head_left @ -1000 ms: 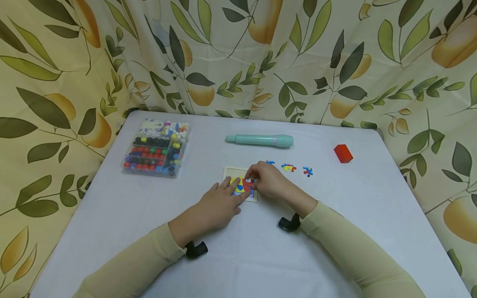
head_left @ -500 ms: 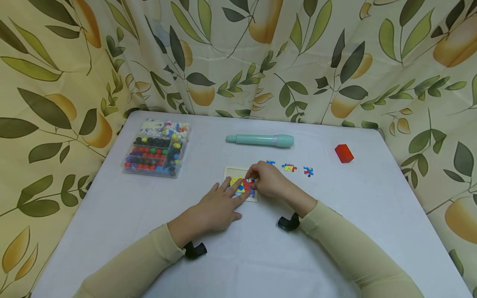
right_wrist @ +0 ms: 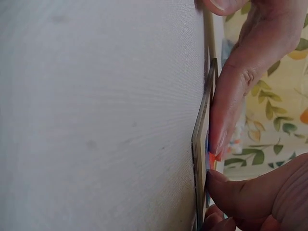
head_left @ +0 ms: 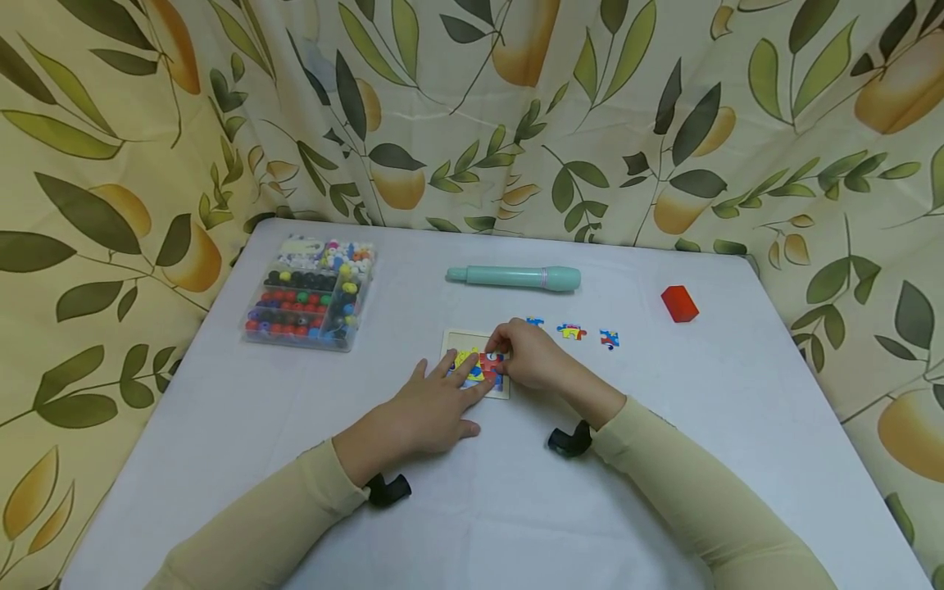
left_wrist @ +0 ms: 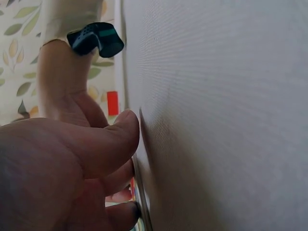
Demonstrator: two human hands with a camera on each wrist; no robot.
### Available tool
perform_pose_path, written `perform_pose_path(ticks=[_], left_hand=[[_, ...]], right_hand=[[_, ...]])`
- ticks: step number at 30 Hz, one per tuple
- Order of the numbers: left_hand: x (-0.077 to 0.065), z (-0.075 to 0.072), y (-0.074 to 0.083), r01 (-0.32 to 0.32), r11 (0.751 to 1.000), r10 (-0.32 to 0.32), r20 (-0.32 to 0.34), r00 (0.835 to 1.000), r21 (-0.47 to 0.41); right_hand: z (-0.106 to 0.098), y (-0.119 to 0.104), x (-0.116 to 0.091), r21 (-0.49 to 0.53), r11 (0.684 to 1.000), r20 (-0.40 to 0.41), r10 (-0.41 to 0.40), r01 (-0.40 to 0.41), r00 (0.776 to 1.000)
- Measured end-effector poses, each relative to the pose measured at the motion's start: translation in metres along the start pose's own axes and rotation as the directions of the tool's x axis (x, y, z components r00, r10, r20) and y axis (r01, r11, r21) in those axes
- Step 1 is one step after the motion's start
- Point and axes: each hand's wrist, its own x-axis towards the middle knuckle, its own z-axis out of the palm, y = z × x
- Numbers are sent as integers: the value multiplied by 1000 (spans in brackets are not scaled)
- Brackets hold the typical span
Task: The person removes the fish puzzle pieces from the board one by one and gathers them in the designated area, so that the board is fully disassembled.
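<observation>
A small square jigsaw puzzle board with a pale wooden rim lies on the table in front of me. Yellow, blue and red pieces show inside it. My left hand reaches over it from the near left, its straight, spread fingers resting on the picture. At the board's right side my right hand curls its fingers and thumb together, pinching a red puzzle piece, partly hidden by the fingertips. In the right wrist view, the right thumb is right at the edge of the board.
Loose puzzle pieces lie beyond the right hand. A mint-green tube-shaped thing lies farther back. A clear compartment box of colourful beads stands at the left, a red block at the right. Patterned curtain hangs behind the table.
The left hand has shifted very slightly, its thumb lying a little farther from the board. The right hand stays at the same place on the puzzle.
</observation>
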Motion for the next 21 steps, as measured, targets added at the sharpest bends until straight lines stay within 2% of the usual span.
perform_pose_path(ticks=[21], left_hand=[[2,-1,-1,24,999,-24,6,1000,-33]], right_hand=[[2,1,-6,46,998,-46,-35,38,998]])
